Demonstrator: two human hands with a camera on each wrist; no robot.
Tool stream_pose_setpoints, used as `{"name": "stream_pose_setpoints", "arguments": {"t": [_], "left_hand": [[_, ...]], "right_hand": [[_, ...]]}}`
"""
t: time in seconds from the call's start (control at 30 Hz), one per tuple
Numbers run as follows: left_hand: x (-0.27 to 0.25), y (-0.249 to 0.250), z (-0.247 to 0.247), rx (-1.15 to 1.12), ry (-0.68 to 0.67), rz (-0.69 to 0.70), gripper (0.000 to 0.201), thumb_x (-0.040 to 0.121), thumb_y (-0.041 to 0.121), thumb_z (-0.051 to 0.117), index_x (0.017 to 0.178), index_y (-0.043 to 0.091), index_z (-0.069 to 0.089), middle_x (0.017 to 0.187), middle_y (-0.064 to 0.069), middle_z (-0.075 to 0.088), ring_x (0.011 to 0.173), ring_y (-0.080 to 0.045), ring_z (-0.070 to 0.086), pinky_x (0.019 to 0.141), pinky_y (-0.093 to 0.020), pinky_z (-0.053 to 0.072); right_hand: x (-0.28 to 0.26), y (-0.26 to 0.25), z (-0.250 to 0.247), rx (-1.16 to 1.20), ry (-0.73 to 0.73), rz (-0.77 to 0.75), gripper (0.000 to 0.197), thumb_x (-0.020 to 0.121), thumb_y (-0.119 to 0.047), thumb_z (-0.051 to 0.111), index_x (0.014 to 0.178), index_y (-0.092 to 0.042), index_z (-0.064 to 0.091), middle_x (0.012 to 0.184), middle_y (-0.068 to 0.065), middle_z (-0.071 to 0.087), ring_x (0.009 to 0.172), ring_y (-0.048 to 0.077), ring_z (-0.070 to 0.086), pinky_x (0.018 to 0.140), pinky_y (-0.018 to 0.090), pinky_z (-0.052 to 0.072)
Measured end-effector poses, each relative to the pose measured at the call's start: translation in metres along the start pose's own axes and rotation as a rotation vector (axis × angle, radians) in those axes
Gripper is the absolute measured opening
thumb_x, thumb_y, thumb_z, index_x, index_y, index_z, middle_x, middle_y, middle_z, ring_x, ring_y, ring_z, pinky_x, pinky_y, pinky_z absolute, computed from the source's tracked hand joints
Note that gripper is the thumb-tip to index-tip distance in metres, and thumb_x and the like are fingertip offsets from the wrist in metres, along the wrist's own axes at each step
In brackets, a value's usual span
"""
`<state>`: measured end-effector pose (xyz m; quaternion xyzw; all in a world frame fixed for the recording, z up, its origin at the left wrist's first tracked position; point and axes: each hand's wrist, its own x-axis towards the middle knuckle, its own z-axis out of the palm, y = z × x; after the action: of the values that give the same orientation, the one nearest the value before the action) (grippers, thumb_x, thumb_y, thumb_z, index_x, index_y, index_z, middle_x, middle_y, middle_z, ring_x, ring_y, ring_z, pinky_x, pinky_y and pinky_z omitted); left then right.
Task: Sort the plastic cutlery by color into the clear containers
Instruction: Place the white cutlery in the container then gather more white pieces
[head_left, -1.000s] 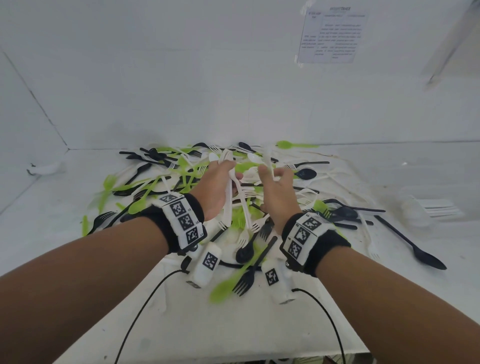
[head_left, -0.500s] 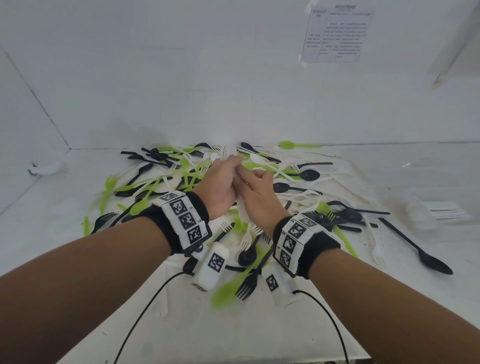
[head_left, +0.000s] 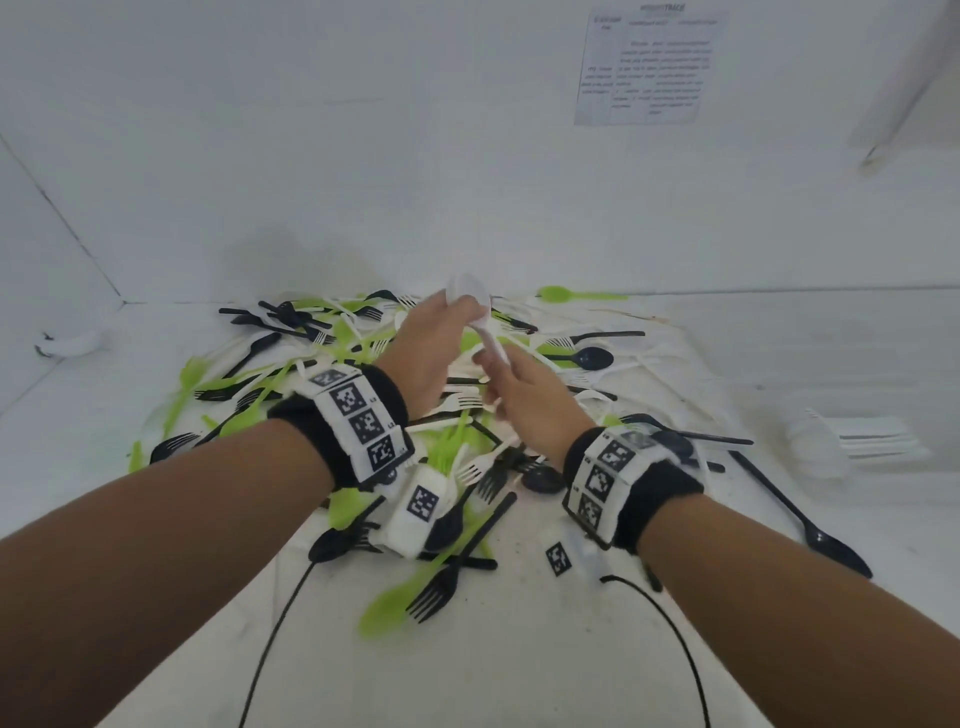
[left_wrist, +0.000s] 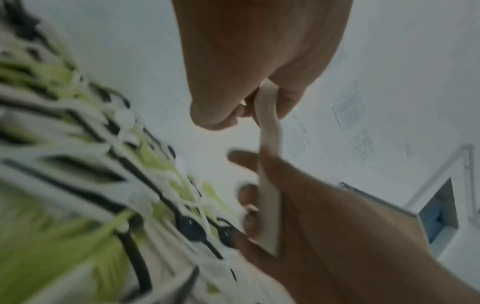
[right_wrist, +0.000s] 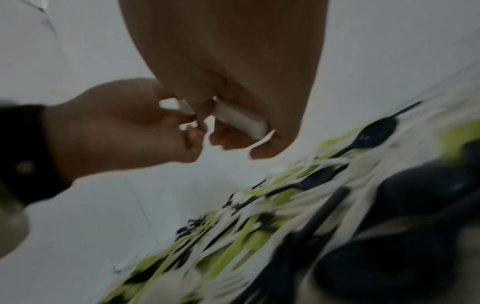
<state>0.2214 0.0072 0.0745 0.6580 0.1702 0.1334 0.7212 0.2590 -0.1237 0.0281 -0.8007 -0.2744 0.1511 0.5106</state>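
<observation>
A heap of white, black and lime-green plastic cutlery (head_left: 457, 447) covers the white table. Both hands are raised above its far part and share one bunch of white cutlery (head_left: 488, 338). My left hand (head_left: 441, 322) grips the upper end, and a spoon bowl (head_left: 467, 291) sticks up past its fingers. My right hand (head_left: 498, 374) pinches the handles lower down. In the left wrist view the white handles (left_wrist: 269, 127) run from my left hand (left_wrist: 254, 111) down into my right hand (left_wrist: 311, 216). In the right wrist view the handle end (right_wrist: 241, 119) sits between curled fingers.
A clear container (head_left: 810, 447) lying at the right holds white cutlery. A black spoon (head_left: 810, 525) lies alone near it, and a green spoon (head_left: 561, 295) lies by the back wall. A printed sheet (head_left: 649, 62) hangs on the wall. Cables trail towards me.
Both hands have risen from the heap with the white cutlery. My right hand has joined the left on the bunch and now holds the handles below it.
</observation>
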Motion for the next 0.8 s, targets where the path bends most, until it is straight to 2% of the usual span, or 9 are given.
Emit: {"name": "stream_pose_setpoints", "arguments": {"t": [0.07, 0.13, 0.2, 0.3, 0.37, 0.47, 0.6, 0.7, 0.8], "left_hand": [[0.005, 0.001, -0.004, 0.197, -0.033, 0.108, 0.023, 0.094, 0.001, 0.058, 0.115, 0.003, 0.068, 0.083, 0.006, 0.061, 0.064, -0.010, 0.048, 0.061, -0.022, 0.040], [0.008, 0.000, -0.005, 0.471, -0.120, 0.188, 0.028, 0.091, 0.000, 0.066, 0.115, 0.014, 0.071, 0.094, 0.008, 0.072, 0.076, -0.015, 0.066, 0.072, -0.026, 0.054], [0.009, -0.004, 0.003, 0.698, -0.191, 0.249, 0.028, 0.090, 0.005, 0.071, 0.112, 0.022, 0.068, 0.104, 0.007, 0.072, 0.089, -0.018, 0.070, 0.081, -0.030, 0.057], [0.013, -0.010, 0.028, 0.812, -0.209, 0.341, 0.027, 0.090, 0.006, 0.068, 0.108, 0.025, 0.062, 0.103, 0.013, 0.067, 0.084, -0.009, 0.063, 0.073, -0.022, 0.052], [0.018, -0.013, 0.045, 0.830, -0.211, 0.380, 0.026, 0.088, 0.006, 0.067, 0.106, 0.024, 0.060, 0.102, 0.012, 0.066, 0.077, -0.009, 0.060, 0.065, -0.018, 0.049], [0.029, -0.021, 0.065, 0.856, -0.289, 0.402, 0.021, 0.090, 0.015, 0.068, 0.105, 0.025, 0.058, 0.094, 0.011, 0.066, 0.070, -0.011, 0.060, 0.059, -0.020, 0.047], [0.049, -0.031, 0.091, 0.951, -0.449, 0.533, 0.017, 0.095, 0.036, 0.069, 0.107, 0.028, 0.060, 0.094, 0.012, 0.065, 0.080, -0.004, 0.059, 0.069, -0.018, 0.043], [0.059, -0.038, 0.119, 0.962, -0.495, 0.584, 0.016, 0.097, 0.035, 0.068, 0.109, 0.027, 0.061, 0.099, 0.011, 0.066, 0.087, -0.007, 0.060, 0.076, -0.025, 0.047], [0.059, -0.044, 0.153, 0.957, -0.538, 0.583, 0.015, 0.097, 0.034, 0.067, 0.107, 0.025, 0.060, 0.096, 0.010, 0.064, 0.078, -0.006, 0.057, 0.071, -0.027, 0.048]], "right_hand": [[0.004, 0.011, -0.035, -0.391, 0.016, -0.069, 0.031, 0.109, -0.040, 0.035, 0.127, -0.023, 0.053, 0.098, 0.005, 0.062, 0.088, 0.023, 0.057, 0.082, 0.043, 0.047], [0.002, 0.021, -0.069, -0.817, 0.032, -0.097, 0.036, 0.108, -0.039, 0.033, 0.141, -0.029, 0.041, 0.118, 0.010, 0.055, 0.109, 0.031, 0.052, 0.094, 0.049, 0.044], [0.000, 0.028, -0.095, -0.984, 0.033, -0.142, 0.035, 0.107, -0.037, 0.034, 0.141, -0.030, 0.038, 0.121, 0.010, 0.050, 0.113, 0.034, 0.049, 0.096, 0.050, 0.039], [0.001, 0.036, -0.113, -0.971, 0.021, -0.138, 0.032, 0.106, -0.034, 0.037, 0.138, -0.029, 0.040, 0.120, 0.010, 0.048, 0.112, 0.033, 0.047, 0.096, 0.050, 0.037], [0.001, 0.044, -0.121, -0.950, 0.042, -0.096, 0.031, 0.105, -0.033, 0.039, 0.136, -0.028, 0.041, 0.118, 0.009, 0.047, 0.110, 0.033, 0.046, 0.095, 0.050, 0.037], [-0.001, 0.059, -0.133, -0.973, 0.059, -0.042, 0.035, 0.104, -0.033, 0.040, 0.138, -0.031, 0.041, 0.118, 0.008, 0.047, 0.110, 0.032, 0.046, 0.096, 0.050, 0.037], [-0.009, 0.078, -0.157, -1.027, 0.101, 0.014, 0.031, 0.104, -0.033, 0.038, 0.135, -0.032, 0.041, 0.113, 0.007, 0.048, 0.105, 0.031, 0.046, 0.092, 0.048, 0.034], [-0.022, 0.091, -0.177, -1.031, 0.141, 0.077, 0.029, 0.104, -0.032, 0.039, 0.132, -0.029, 0.043, 0.109, 0.006, 0.046, 0.101, 0.030, 0.045, 0.089, 0.047, 0.034], [-0.035, 0.104, -0.203, -1.000, 0.149, 0.140, 0.030, 0.102, -0.033, 0.040, 0.132, -0.031, 0.043, 0.107, 0.004, 0.044, 0.103, 0.030, 0.045, 0.090, 0.046, 0.032]]}}
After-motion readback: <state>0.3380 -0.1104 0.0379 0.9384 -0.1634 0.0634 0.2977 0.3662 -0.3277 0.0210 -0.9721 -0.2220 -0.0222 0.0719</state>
